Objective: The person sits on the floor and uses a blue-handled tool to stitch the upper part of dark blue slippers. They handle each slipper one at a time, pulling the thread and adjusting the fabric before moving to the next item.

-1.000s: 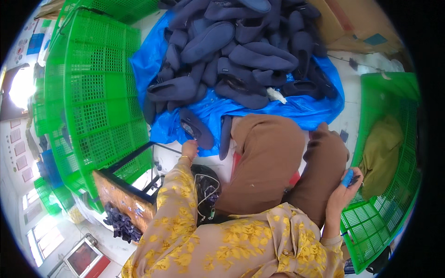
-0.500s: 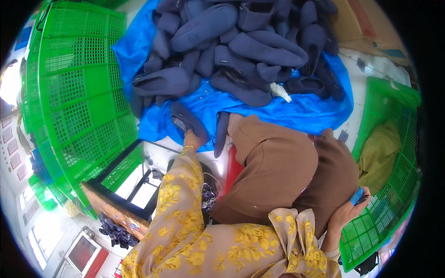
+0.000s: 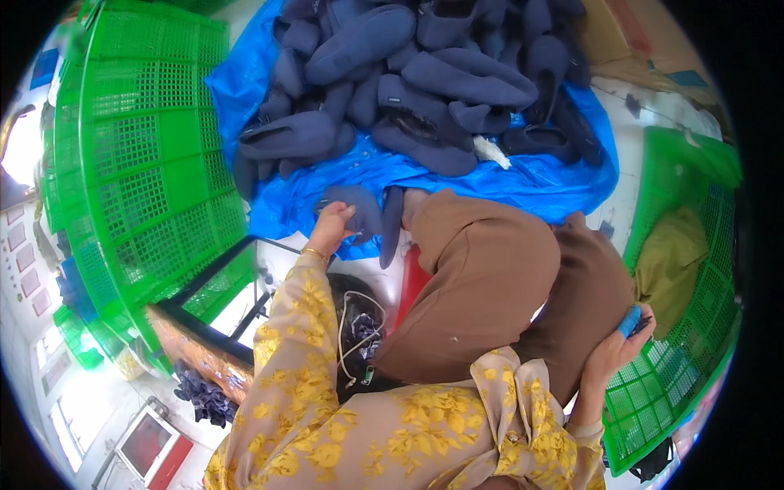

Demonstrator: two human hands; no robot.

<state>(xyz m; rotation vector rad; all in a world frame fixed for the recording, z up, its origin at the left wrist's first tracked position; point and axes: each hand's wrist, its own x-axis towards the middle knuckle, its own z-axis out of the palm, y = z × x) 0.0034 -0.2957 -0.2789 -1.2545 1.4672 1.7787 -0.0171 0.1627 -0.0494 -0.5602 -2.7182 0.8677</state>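
Observation:
My left hand (image 3: 330, 229) is closed on the near edge of a dark navy slip-on shoe (image 3: 356, 207), which is blurred by motion. It is low over the front edge of a blue plastic sheet (image 3: 523, 196). Beside it, another navy shoe (image 3: 391, 227) stands on its side against my leg. Behind them a large heap of navy shoes (image 3: 359, 47) lies on the sheet. My right hand (image 3: 614, 345) is by my knee, its fingers curled round a small dark object (image 3: 643, 325) that I cannot make out. Blue wrapping covers one finger.
Green plastic crates (image 3: 155, 155) rise at the left, near a black-framed stand (image 3: 214, 286). A dark bag (image 3: 359, 306) with a pale cord lies beside my leg. At the right, a green crate (image 3: 663, 400) holds olive cloth (image 3: 671, 257). Cardboard (image 3: 645, 37) is at the far right.
The shoe in my left hand has turned, so its opening no longer faces me. My left forearm has shifted left, uncovering the bag's cord. My right hand has stayed put.

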